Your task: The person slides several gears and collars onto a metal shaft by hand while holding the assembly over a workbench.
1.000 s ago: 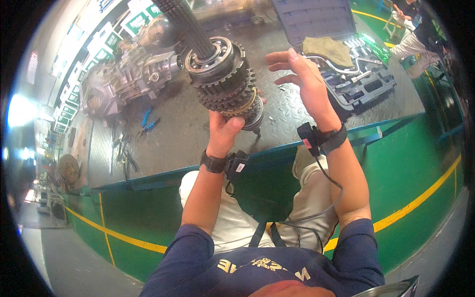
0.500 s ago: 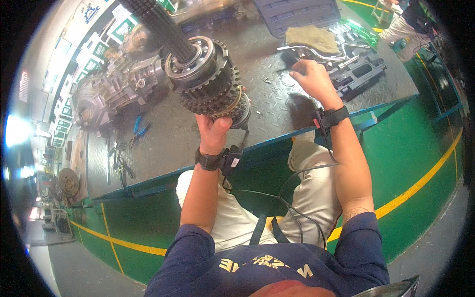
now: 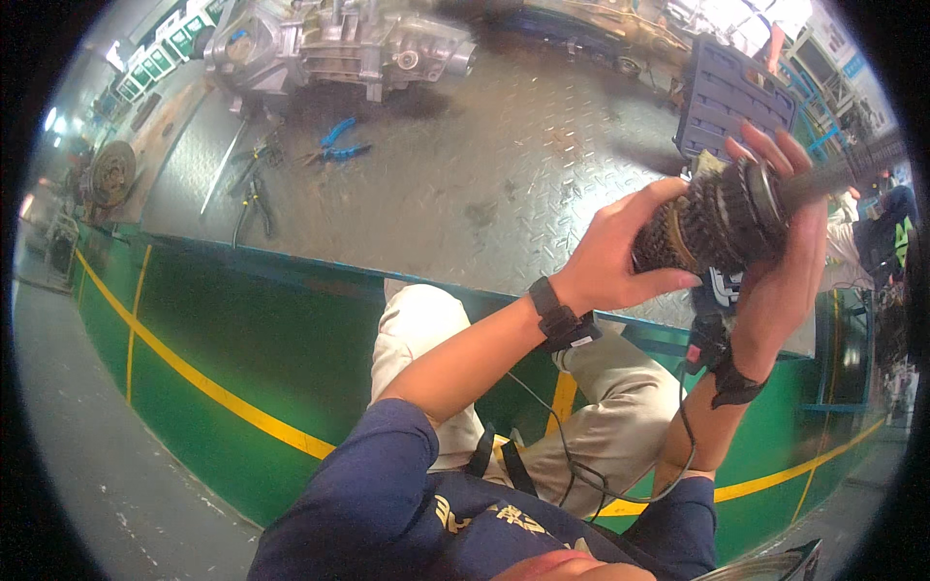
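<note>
A transmission gear shaft (image 3: 715, 218), with dark toothed gears stacked along it, is held above the right side of the workbench, tilted nearly sideways. Its bare splined end (image 3: 852, 172) points to the right. My left hand (image 3: 620, 252) grips the gears at the left end, thumb along the near side. Around the right end of the stack, where the splined part comes out, my right hand (image 3: 792, 247) is wrapped from the near side, its fingertips showing above. Both hands cover part of the gears. Things on the bench behind them are mostly hidden.
On the steel-plate workbench (image 3: 426, 203) stand a metal gearbox housing (image 3: 358, 48) and blue-handled pliers (image 3: 339, 145). Black-and-yellow pliers (image 3: 254, 205) lie near the left edge. An upright grey-blue tool case (image 3: 731, 102) stands behind my hands. Another person (image 3: 883, 232) is at far right.
The gear shaft has gone from upright at the left to nearly sideways at the right. My right hand, free before, has come onto it. The view has swung too.
</note>
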